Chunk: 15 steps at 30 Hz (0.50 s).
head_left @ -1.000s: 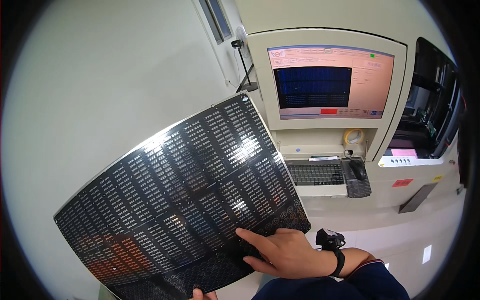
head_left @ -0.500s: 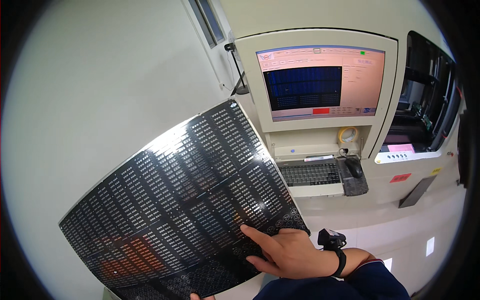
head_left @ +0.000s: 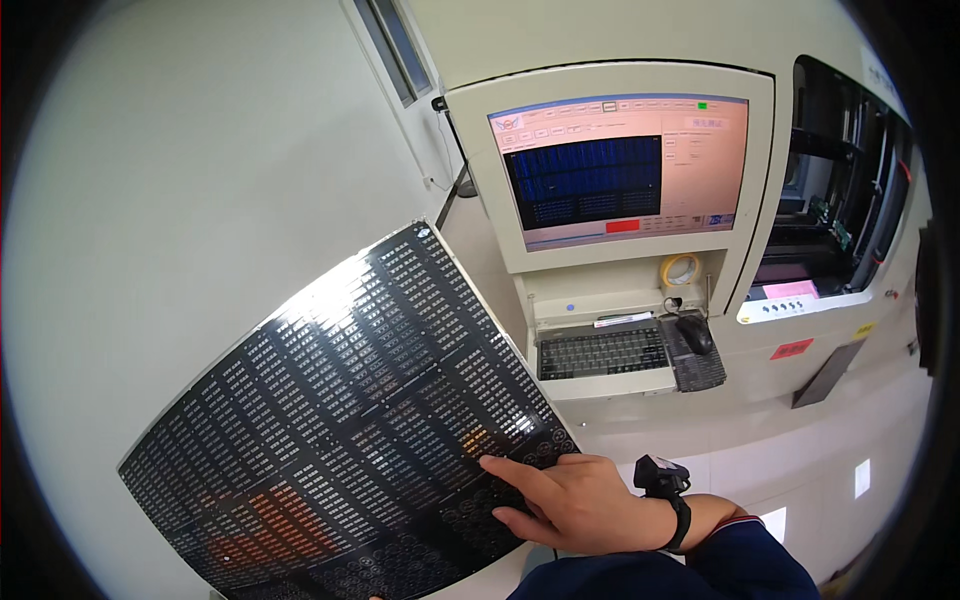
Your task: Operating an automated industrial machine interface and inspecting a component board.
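At 2 to 3 o'clock in our view, the machine bay [head_left: 830, 95] stands open, with dark rails and small green parts inside. In the pale recess [head_left: 600, 285] below the lit screen [head_left: 620, 175], we see a roll of yellow tape [head_left: 681, 270] near 3 o'clock. The pull-out tray [head_left: 610, 385], around 4 o'clock, carries a black keyboard [head_left: 603, 354], a slim white pen [head_left: 622, 320] just behind it, and a black mouse [head_left: 694, 335] on a dark mat [head_left: 702, 372].

Our right hand [head_left: 590, 508] comes in at 5 o'clock, its index finger stretched toward 10 o'clock with the tip at the face of the dark sheet [head_left: 350, 400]. The thumb sits apart and lower, the other fingers curl, and this grip is loose, with nothing clasped. Of our left hand [head_left: 377, 597], only a sliver of fingertip shows at the sheet's bottom edge, so we cannot tell its grip.

The sheet fills the view around 7 to 8 o'clock, tilted and glossy black, covered in rows of tiny pale marks, with rings along its lower band. White glare crosses its upper edge; an orange reflection glows at its lower left. A black strap [head_left: 680, 525] rings our right wrist.
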Motion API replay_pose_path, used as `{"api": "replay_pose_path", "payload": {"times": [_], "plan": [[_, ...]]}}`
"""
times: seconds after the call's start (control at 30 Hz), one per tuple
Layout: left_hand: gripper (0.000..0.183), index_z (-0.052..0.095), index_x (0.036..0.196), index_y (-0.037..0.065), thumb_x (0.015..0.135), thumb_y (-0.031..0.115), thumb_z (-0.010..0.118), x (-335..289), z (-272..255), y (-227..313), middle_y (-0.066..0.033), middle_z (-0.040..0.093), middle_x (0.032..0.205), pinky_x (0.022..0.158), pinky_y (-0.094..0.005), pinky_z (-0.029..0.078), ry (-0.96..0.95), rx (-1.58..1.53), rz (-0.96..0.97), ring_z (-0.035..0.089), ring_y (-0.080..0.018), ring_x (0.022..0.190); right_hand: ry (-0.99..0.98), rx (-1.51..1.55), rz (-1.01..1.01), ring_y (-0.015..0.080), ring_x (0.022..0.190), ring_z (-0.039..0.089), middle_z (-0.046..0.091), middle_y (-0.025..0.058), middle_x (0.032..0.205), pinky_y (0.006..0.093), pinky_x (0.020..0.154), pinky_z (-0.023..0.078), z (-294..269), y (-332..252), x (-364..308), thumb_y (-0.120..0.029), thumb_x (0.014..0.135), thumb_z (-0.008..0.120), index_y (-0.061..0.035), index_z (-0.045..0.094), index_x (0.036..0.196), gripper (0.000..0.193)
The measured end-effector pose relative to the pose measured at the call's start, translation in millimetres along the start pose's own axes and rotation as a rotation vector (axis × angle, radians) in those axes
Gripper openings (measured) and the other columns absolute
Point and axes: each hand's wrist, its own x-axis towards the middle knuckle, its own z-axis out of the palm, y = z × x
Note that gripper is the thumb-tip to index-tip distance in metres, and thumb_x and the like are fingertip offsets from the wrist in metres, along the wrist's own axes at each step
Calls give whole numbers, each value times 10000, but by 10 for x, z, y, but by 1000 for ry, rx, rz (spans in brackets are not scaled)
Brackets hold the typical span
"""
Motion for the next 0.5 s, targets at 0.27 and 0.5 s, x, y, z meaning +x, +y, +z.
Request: {"api": "replay_pose_path", "payload": {"times": [0.27,0.5], "plan": [[388,524,1208,55,924,319,529,28,34,41,-71,595,1076,820,-355,436,37,26,21,551,-195,993,32,-13,62,164,416,498,546,-2,526,265,458,390,-74,31,36,-282,836,643,-8,454,1283,557],[382,547,1188,64,937,349,516,4,-29,113,-60,618,1040,787,-338,455,106,38,75,570,-178,961,40,-47,94,217,561,561,583,57,659,313,540,435,-164,96,76,-218,799,676,-28,493,1232,507]]}}
